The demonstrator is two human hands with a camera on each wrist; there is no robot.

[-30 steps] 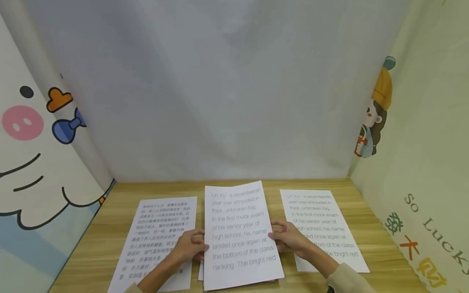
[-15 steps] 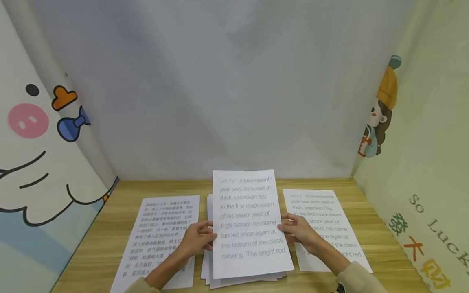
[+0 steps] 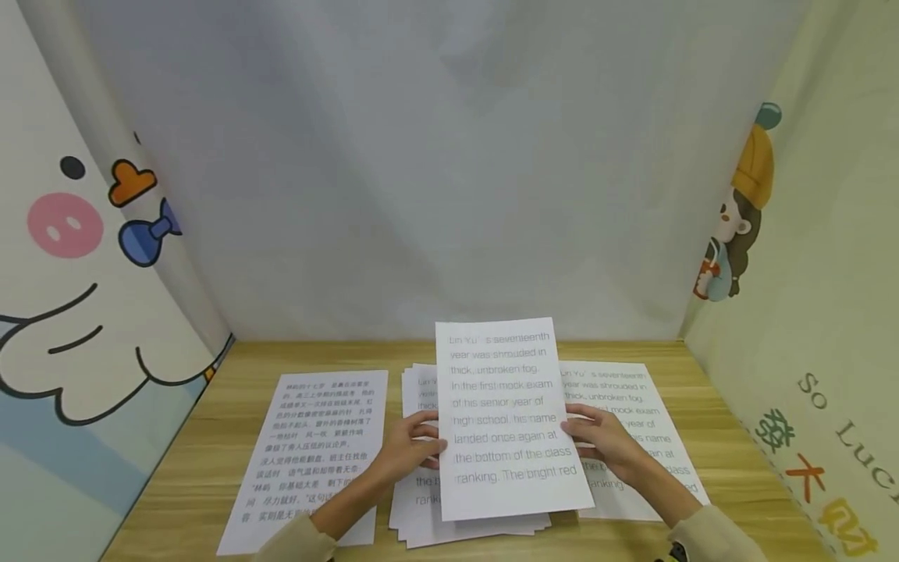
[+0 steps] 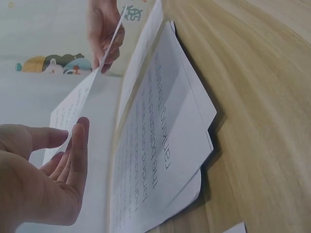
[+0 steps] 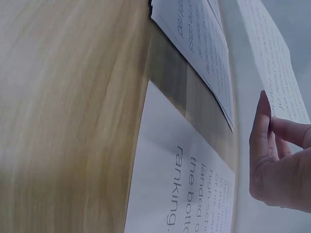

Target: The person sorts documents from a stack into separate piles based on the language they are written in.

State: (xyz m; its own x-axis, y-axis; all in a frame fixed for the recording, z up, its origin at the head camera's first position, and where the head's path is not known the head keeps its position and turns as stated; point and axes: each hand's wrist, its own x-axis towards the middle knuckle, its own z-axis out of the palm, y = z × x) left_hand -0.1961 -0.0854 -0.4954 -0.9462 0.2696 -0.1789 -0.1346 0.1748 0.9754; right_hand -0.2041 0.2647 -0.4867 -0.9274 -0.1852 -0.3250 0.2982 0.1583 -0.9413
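Between both hands a printed sheet of paper [image 3: 506, 421] with English text is held up off the table, tilted toward the head camera. My left hand [image 3: 407, 449] pinches its left edge between thumb and fingers, as the left wrist view also shows. On the opposite edge my right hand [image 3: 607, 441] pinches with thumb and fingers. Below the raised sheet lies a loosely squared paper stack [image 4: 160, 131], its edges fanned out. To the right, a single English sheet [image 5: 180, 170] rests flat on the wood, partly hidden in the head view by the raised sheet and right hand.
A sheet with Chinese text [image 3: 316, 445] lies at the left of the wooden table [image 3: 197, 437], partly under the left forearm. A pale curtain [image 3: 449, 172] closes off the back, and printed cartoon panels [image 3: 829, 312] stand at both sides.
Both hands have lifted the top sheet up from the stack and carried it to the right, so the stack beneath shows more and the right sheet is now partly covered.
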